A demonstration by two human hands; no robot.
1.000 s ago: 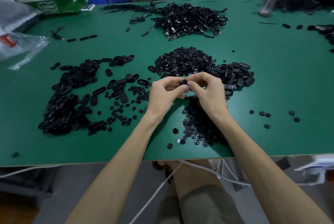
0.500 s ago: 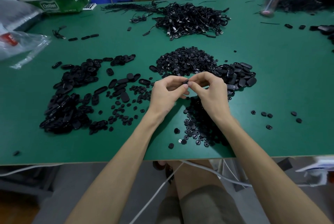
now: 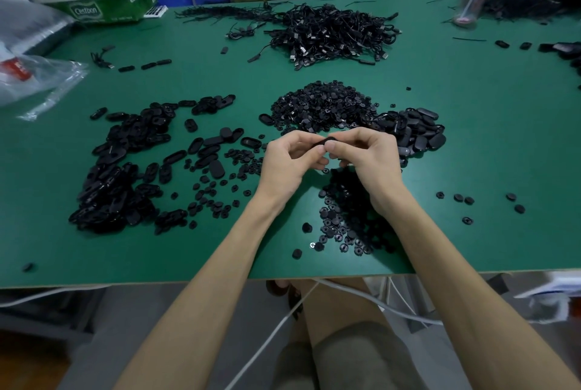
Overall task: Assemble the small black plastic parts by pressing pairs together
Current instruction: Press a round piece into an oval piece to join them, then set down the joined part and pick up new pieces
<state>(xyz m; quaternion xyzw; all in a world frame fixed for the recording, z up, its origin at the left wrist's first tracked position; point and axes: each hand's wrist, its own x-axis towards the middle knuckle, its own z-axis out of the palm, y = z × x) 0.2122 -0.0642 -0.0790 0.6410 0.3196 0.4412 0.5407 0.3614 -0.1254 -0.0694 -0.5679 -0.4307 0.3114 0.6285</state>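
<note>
Two hands are meeting just above the table (image 3: 478, 153), the left hand (image 3: 287, 166) and the right hand (image 3: 369, 155), and both are pinching one black part (image 3: 325, 141) between thumbs and fingertips, each curling round its own end. The fingers are hiding most of the part, so I cannot tell whether a second piece is already sitting against it or how squarely the two are lining up. That is where the main risk seems to be lying: if the hands are squeezing while the pieces are sitting skewed, the pair is likely going to end up half-seated, or a small peg could be bending instead of snapping home. The grip is also looking thin, fingertips only on a smooth little thing, so a hard press could be sending it springing out. Directly under the right wrist, loose round bits (image 3: 345, 216) are lying scattered, and more ovals (image 3: 421, 131) are crowding just right of the right hand. A dropped part would probably be vanishing among lookalikes there. The right forearm is hanging over those round bits close to the table's near edge, and a careless sweep could be knocking some off.
</note>
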